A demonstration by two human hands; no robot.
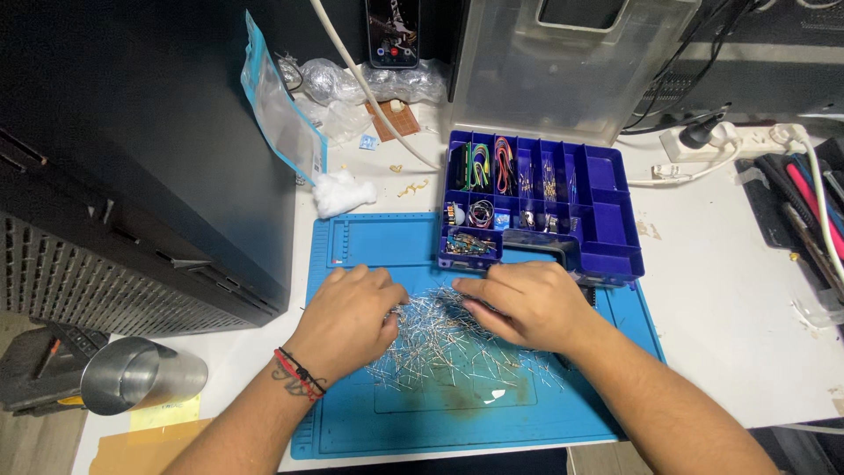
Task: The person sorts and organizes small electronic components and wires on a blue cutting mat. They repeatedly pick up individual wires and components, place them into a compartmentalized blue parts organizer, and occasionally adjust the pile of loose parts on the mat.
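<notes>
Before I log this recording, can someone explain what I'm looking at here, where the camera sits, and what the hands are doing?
There is no machine here: a person works with two bare hands, filmed by one camera worn on their head, looking down at a white desk. The left hand and right hand both rest palm-down on a loose heap of thin silver metal pins, spread over a blue rubber work mat. Neither hand clearly grips anything; whether fingertips pinch a pin is hidden. Behind the heap sits an open blue plastic compartment box holding coloured wires and small parts. A shiny metal cup lies at the left.
</notes>
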